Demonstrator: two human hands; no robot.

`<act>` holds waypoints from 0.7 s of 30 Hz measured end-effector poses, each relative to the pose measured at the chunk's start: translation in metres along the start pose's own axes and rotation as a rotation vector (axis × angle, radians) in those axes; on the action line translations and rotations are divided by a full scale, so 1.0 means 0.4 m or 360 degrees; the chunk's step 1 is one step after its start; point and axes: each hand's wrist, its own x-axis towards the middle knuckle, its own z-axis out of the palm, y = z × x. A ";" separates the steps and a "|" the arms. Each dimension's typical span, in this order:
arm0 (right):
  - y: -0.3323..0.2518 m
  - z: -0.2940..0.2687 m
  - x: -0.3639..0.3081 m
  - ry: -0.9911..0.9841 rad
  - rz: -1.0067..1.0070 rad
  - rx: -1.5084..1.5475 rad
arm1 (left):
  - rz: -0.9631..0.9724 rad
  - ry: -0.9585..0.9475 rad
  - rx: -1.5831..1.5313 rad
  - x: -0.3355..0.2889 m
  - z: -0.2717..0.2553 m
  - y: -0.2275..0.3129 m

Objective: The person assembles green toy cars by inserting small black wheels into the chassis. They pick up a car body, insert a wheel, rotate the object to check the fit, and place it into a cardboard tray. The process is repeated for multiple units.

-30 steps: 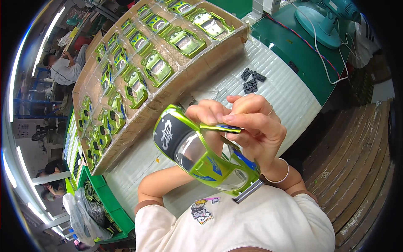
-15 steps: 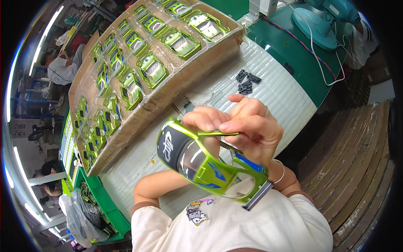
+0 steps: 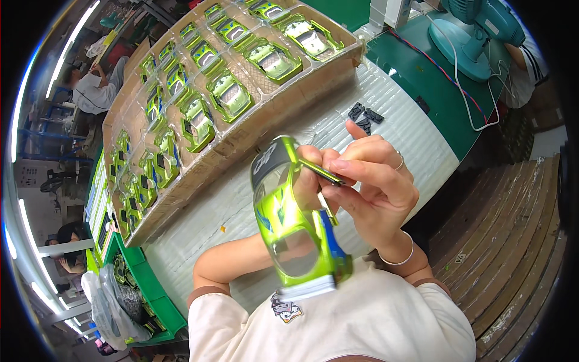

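A lime-green toy car body (image 3: 282, 208) with a black bonnet, see-through windows and blue marks hangs tilted in front of my chest. A pale flat strip (image 3: 307, 288) crosses its lower end. My left hand (image 3: 309, 175) grips the body from behind, its fingers partly hidden by it. A narrow green door-like piece (image 3: 319, 170) sticks out from the body's side. My right hand (image 3: 379, 181) pinches the outer end of that piece between thumb and fingers. Small black plastic parts (image 3: 366, 114) lie on the pale bench mat beyond my right hand.
A large cardboard tray (image 3: 253, 113) of similar green car bodies stands on the bench (image 3: 416, 145) at the far left. A teal fan (image 3: 461, 48) with cables is at the far right. A green crate (image 3: 151, 295) and plastic bag (image 3: 117, 301) sit at lower left. People work farther off.
The car body has turned so its lower end swings left and its bonnet tips away. The door-like piece now slants down to the right, and my right hand has shifted slightly right.
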 end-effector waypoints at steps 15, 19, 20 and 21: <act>0.000 -0.014 0.001 -0.0074 -0.0007 -0.0084 | 0.0324 -0.0186 0.0445 0.025 -0.035 0.019; -0.005 -0.019 -0.001 -0.0096 0.0005 -0.0058 | 0.0580 -0.0388 0.0614 0.043 -0.057 0.026; -0.007 -0.021 -0.001 -0.0102 0.0018 -0.0055 | 0.0626 -0.0427 0.0683 0.044 -0.059 0.027; -0.009 -0.022 -0.001 -0.0100 0.0018 -0.0053 | 0.0636 -0.0431 0.0731 0.044 -0.050 0.030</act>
